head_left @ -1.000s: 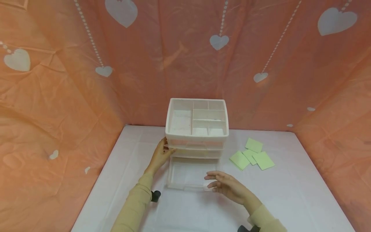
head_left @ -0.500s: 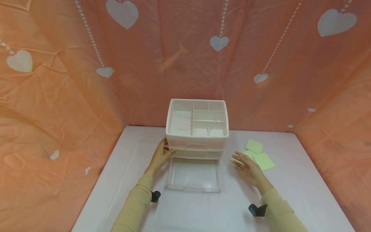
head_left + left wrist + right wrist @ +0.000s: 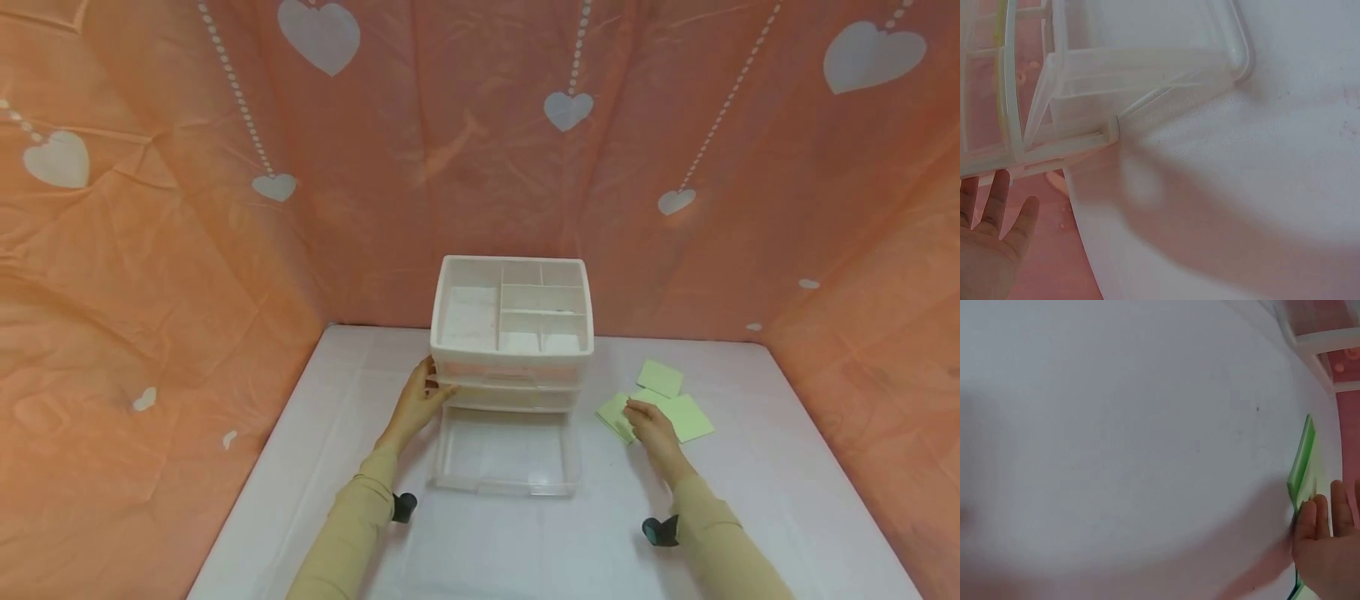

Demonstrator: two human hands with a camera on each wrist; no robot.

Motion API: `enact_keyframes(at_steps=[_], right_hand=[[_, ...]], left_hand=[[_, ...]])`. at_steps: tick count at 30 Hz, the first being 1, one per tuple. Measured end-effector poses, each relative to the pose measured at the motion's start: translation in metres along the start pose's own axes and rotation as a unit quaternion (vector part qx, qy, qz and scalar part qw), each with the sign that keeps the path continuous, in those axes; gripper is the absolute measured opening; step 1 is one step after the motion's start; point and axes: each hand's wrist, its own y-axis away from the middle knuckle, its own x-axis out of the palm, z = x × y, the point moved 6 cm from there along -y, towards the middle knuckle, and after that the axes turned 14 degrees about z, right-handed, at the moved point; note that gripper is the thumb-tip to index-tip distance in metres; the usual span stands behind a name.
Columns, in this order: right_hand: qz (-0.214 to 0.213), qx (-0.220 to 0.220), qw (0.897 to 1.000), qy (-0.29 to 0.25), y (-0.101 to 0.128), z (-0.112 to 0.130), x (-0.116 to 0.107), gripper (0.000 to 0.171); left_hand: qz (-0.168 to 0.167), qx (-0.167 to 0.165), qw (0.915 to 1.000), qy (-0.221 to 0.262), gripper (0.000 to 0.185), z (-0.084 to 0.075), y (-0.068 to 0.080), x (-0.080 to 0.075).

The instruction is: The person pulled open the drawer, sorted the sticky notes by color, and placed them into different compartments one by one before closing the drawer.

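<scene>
A person's left hand (image 3: 412, 408) rests against the near left side of a white drawer unit (image 3: 512, 359), its fingers apart: the thumb touches the front, while the other fingertips lie along the side. In the left wrist view the visible fingers are straight and spread, tips at the unit's edge. Just to the right of that thumb, the bottom drawer (image 3: 506, 489), clear plastic, juts out toward the person; above the thumb sits the unit's compartmented top tray (image 3: 471, 317).

The right hand (image 3: 658, 437) is at a cluster of pale green pads on the table (image 3: 480, 550), well to the right of the left fingers. Its fingertips are drawn together at the left pad (image 3: 612, 414); whether they pinch it or only touch it cannot be told. Of the others, the rear pad (image 3: 661, 378) lies beyond the right fingers and the right pad (image 3: 692, 419) to their right, with the middle pad (image 3: 647, 395) just beyond the fingertips, partly covered. The right wrist view shows the left pad's bright green edge beside the thumb.

Beyond both hands hangs an orange backdrop (image 3: 487, 183) printed with white hearts (image 3: 567, 110).
</scene>
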Motion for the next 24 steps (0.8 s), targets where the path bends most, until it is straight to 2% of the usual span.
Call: enact_keyframes(at_steps=[6, 9, 12, 16, 19, 24], right_hand=[[-0.017, 0.019, 0.997, 0.077, -0.001, -0.008, -0.005, 0.054], [-0.019, 0.024, 0.991, 0.131, -0.001, -0.007, -0.007, 0.052], [-0.021, 0.024, 0.979, 0.200, -0.001, -0.004, -0.007, 0.051], [-0.024, 0.020, 0.959, 0.283, -0.001, 0.001, -0.005, 0.054], [-0.027, 0.019, 0.951, 0.307, -0.002, 0.004, -0.005, 0.058], [-0.041, 0.018, 0.949, 0.313, -0.002, 0.008, -0.006, 0.062]], left_hand=[[-0.002, 0.002, 1.0000, 0.001, 0.072, 0.002, -0.001, 0.000], [-0.004, 0.005, 1.0000, 0.000, 0.071, 0.002, -0.001, 0.000], [-0.006, 0.007, 1.0000, 0.000, 0.071, 0.001, -0.001, -0.001], [-0.005, 0.010, 0.9999, 0.003, 0.071, 0.001, -0.001, 0.000], [-0.003, 0.010, 0.9999, 0.005, 0.071, 0.001, -0.002, 0.001], [-0.005, 0.010, 0.9999, 0.001, 0.072, 0.001, -0.002, 0.000]])
